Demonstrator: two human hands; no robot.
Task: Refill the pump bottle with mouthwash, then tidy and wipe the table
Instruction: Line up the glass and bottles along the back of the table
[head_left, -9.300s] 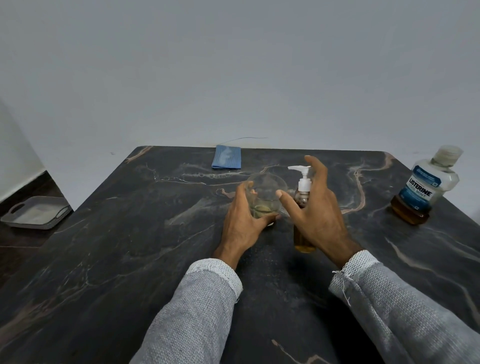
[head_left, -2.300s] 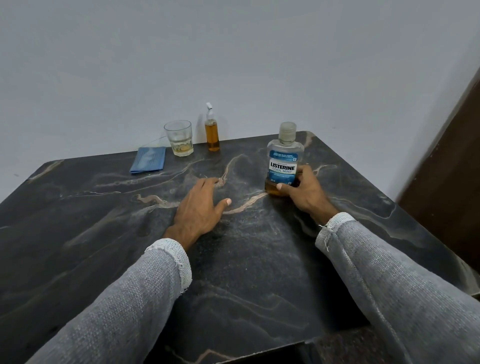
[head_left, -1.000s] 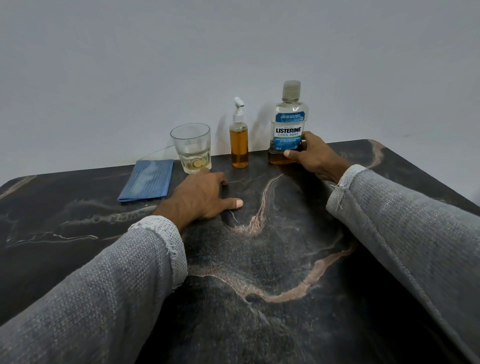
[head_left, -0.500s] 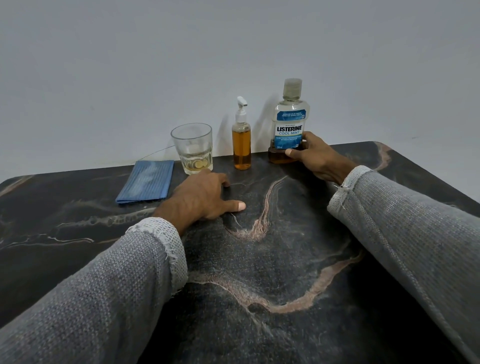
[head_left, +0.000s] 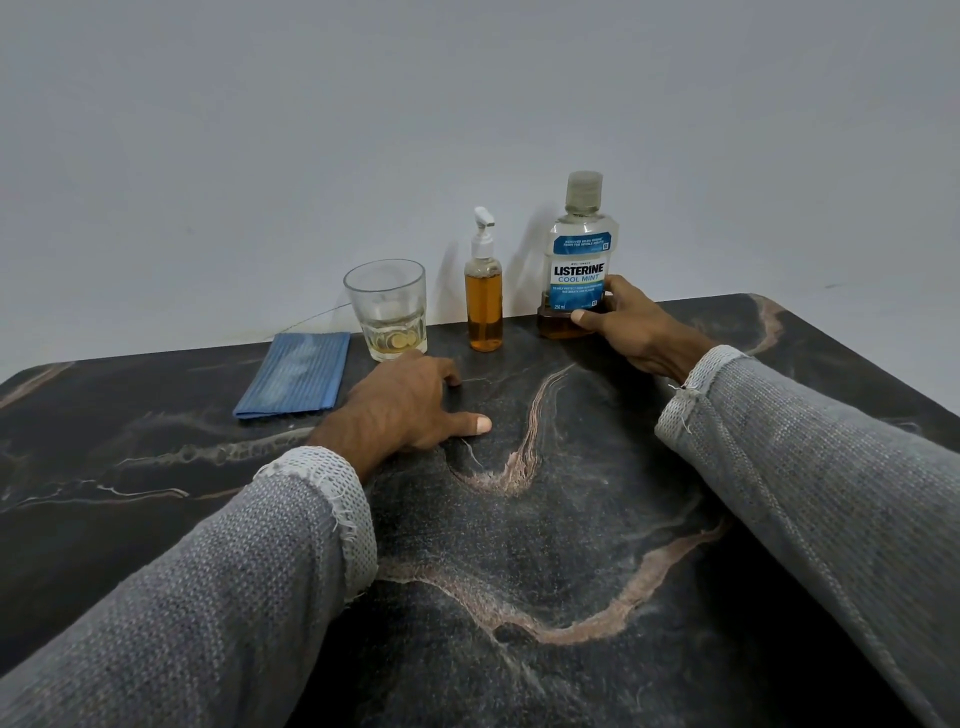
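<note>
Here my right hand (head_left: 631, 332) grips the clear amber-filled mouthwash bottle (head_left: 577, 260) at the dark marble table's (head_left: 571, 545) far edge, beside the amber pump bottle (head_left: 483, 296); my left hand (head_left: 410, 408) rests flat, fingers relaxed.

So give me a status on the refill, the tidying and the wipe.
Done, apparently: the pump bottle stands nearly full with its pump on, lined up at the wall with the glass. In hand: the right hand grips the mouthwash bottle beside them; the left hand rests on the table. Left: wiping; the blue cloth lies folded.
</note>
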